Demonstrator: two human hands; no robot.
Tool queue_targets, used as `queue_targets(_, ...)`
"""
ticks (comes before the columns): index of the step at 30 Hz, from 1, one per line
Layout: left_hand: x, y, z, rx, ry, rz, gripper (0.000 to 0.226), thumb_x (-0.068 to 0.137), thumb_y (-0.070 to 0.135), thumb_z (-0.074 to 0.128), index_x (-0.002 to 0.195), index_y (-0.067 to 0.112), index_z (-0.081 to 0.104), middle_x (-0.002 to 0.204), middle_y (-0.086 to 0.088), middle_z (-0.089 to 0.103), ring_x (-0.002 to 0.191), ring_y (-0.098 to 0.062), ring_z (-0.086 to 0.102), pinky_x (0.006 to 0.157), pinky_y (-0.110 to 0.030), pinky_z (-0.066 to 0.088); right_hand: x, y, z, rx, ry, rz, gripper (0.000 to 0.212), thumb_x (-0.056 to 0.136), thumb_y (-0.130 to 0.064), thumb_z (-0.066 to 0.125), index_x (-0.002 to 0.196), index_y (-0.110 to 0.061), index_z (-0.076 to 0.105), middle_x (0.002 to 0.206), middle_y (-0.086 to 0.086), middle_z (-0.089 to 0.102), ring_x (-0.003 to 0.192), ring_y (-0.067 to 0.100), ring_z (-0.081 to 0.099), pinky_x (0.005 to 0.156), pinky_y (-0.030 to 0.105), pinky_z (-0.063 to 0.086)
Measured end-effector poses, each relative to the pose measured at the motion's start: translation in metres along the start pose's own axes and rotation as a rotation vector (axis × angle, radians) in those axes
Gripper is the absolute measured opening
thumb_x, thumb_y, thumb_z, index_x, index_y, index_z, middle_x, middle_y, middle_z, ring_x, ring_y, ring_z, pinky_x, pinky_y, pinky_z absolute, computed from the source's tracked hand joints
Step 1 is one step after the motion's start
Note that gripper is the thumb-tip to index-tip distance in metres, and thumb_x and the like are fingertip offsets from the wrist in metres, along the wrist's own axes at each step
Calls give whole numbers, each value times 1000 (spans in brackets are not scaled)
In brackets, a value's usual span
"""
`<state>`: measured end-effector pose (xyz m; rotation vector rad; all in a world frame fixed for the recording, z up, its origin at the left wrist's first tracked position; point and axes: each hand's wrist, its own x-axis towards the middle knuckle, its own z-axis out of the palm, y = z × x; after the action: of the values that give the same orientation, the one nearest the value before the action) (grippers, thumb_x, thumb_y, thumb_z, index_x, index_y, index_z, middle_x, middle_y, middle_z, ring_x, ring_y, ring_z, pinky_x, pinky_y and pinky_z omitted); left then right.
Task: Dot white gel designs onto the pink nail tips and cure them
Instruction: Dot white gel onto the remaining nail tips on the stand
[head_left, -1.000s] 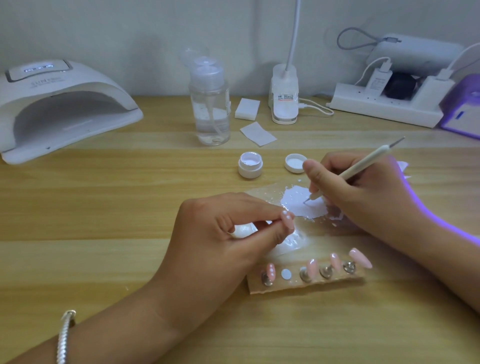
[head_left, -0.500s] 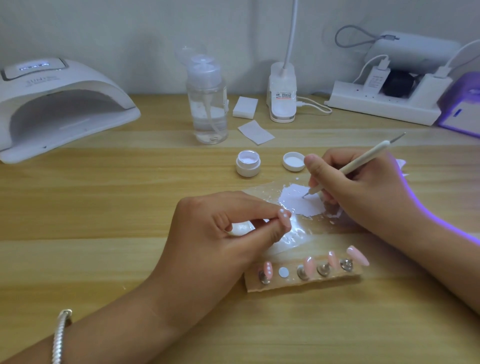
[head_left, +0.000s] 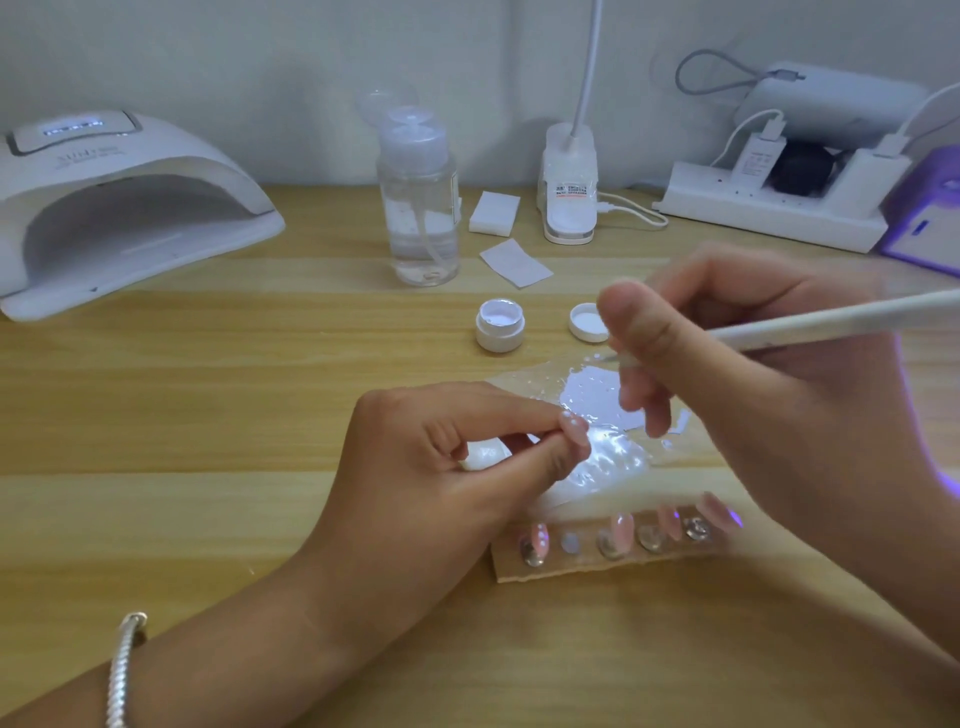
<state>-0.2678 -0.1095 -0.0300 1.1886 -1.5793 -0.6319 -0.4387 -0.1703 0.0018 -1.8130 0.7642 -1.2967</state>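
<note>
The pink nail tip (head_left: 575, 429) in work sits near the middle of my view, pinched between thumb and forefinger of the left hand (head_left: 441, 467). That grip is closed tight on it, with the other fingers curled under. White dots show on its face. Its long axis runs diagonally, upper left to lower right, with the free end toward the plastic sheet (head_left: 613, 467).

The right hand (head_left: 753, 415) has a pen-style grip closed round the dotting tool (head_left: 779, 326). The tool's long axis lies near level, rising slightly to the right. Its tip points left, over the far edge of the sheet and beside the white gel smear (head_left: 592, 392). This hand is motion-blurred.

Nearer me, a cardboard strip (head_left: 550, 569) lies left to right on the tabletop (head_left: 208, 415). It carries four more pink tips (head_left: 621, 527) whose long axes point away from me. Beyond the sheet stand the open gel pot (head_left: 500, 326) and its lid (head_left: 586, 322). The curing lamp (head_left: 119, 208) sits far left, its opening toward me.
</note>
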Motion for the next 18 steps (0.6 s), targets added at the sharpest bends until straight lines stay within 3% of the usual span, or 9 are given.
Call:
queue_targets(4, 0, 0, 0, 2, 3, 11, 4, 83, 22, 79, 79, 22, 81, 73, 6, 75, 59, 3, 58, 57, -6, 36, -10, -2, 7, 78, 1, 17, 35, 94, -29, 66, 62, -16, 58, 49, -4, 57, 42, 19, 56, 45, 20, 44)
queue_targets(8, 1, 1, -1, -30, -24, -3, 4, 84, 18, 79, 84, 19, 82, 78, 3, 76, 60, -11, 67, 56, -5, 37, -13, -4, 10, 70, -16, 19, 38, 93, -27, 64, 62, -7, 57, 49, -3, 60, 42, 12, 57, 46, 15, 44)
queue_targets(15, 2, 0, 0, 30, -36, 41, 5, 84, 18, 78, 86, 20, 82, 77, 10, 76, 68, -2, 65, 63, -6, 36, -12, -9, 11, -21, -31, 64, 34, 90, -32, 65, 62, -13, 61, 52, -3, 62, 42, 27, 59, 32, 32, 44)
queue_targets(18, 2, 0, 0, 36, -20, 35, 5, 83, 16, 78, 84, 19, 81, 78, 12, 76, 68, -2, 65, 64, -6, 36, -12, -9, 11, -27, -36, 64, 33, 90, -32, 65, 62, -15, 62, 51, -4, 61, 43, 27, 60, 34, 30, 46)
